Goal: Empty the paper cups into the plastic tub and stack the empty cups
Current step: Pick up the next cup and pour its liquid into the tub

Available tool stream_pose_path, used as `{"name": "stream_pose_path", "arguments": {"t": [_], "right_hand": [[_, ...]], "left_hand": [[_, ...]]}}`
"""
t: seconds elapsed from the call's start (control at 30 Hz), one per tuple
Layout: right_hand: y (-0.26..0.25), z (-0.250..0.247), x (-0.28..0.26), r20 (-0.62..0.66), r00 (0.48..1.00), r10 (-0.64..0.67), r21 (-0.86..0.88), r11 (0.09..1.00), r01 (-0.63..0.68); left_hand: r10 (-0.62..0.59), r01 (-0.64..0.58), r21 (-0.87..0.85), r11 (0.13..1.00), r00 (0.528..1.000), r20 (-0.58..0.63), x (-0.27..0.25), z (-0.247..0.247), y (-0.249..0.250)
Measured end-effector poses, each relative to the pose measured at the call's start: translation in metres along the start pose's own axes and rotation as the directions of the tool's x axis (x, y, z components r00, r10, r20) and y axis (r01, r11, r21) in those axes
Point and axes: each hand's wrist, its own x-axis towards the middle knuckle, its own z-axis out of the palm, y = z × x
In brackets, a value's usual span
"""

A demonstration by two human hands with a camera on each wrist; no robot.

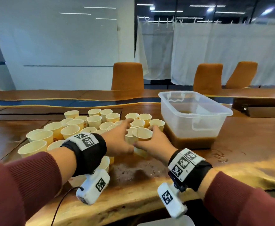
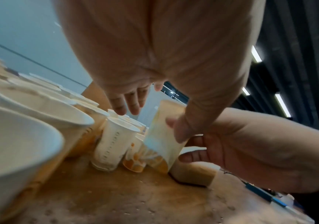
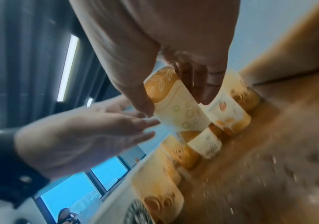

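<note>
Paper cup (image 1: 142, 134) is upright at near-right edge of cup cluster (image 1: 78, 124), just left of plastic tub (image 1: 194, 118) w/ brown liquid in its bottom. Right hand (image 1: 156, 142) grips this cup, thumb and fingers curled round wall. Left hand (image 1: 117, 137) is alongside, fingers straight, holding nothing. Desk (image 1: 149, 173) is wet near front edge.
</note>
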Motion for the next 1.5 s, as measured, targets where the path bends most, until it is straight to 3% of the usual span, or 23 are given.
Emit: {"name": "stream_pose_path", "arguments": {"t": [0.1, 0.2, 0.33, 0.47, 0.53, 0.63, 0.7, 0.8, 0.87, 1.07, 1.5], "right_hand": [[-0.015, -0.031, -0.005, -0.035, 0.999, -0.032, 0.005, 0.999, 0.033], [-0.025, -0.058, -0.007, -0.065, 0.995, -0.078, -0.032, 0.997, 0.076], [-0.029, -0.089, -0.008, -0.093, 0.992, -0.088, -0.043, 0.995, 0.084], [-0.032, -0.124, -0.003, -0.032, 0.991, -0.128, 0.004, 0.992, 0.128], [-0.030, -0.145, 0.010, -0.111, 0.981, -0.158, 0.029, 0.986, 0.162], [-0.015, -0.186, 0.043, -0.295, 0.940, -0.171, -0.069, 0.985, 0.158], [0.003, -0.215, 0.069, -0.367, 0.922, -0.127, -0.222, 0.974, 0.046], [0.037, -0.244, 0.095, -0.401, 0.916, -0.006, -0.490, 0.846, -0.209], [0.058, -0.247, 0.102, -0.378, 0.924, 0.062, -0.589, 0.754, -0.291], [0.071, -0.248, 0.111, -0.339, 0.915, 0.219, -0.562, 0.733, -0.383], [0.073, -0.247, 0.115, -0.359, 0.900, 0.248, -0.597, 0.680, -0.426]], "left_hand": [[0.054, -0.053, -0.161, 0.986, 0.998, 0.007, 0.015, 0.014, 0.013], [0.087, -0.108, -0.280, 0.954, 0.993, -0.085, 0.025, 0.028, 0.035], [0.116, -0.174, -0.309, 0.935, 0.973, -0.198, 0.038, 0.043, 0.059], [0.111, -0.193, -0.367, 0.910, 0.966, -0.233, 0.055, 0.047, 0.076], [0.097, -0.192, -0.364, 0.911, 0.960, -0.263, 0.068, 0.044, 0.081], [0.103, -0.199, -0.334, 0.921, 0.953, -0.286, 0.090, 0.036, 0.088], [0.100, -0.192, -0.291, 0.937, 0.948, -0.303, 0.103, 0.030, 0.093], [0.104, -0.181, -0.208, 0.961, 0.937, -0.333, 0.118, 0.023, 0.099], [0.110, -0.174, -0.152, 0.973, 0.928, -0.357, 0.128, 0.019, 0.103], [0.128, -0.134, 0.011, 0.991, 0.915, -0.383, 0.151, 0.010, 0.107], [0.251, -0.107, 0.360, 0.927, 0.889, -0.383, 0.164, -0.002, 0.116]]}}
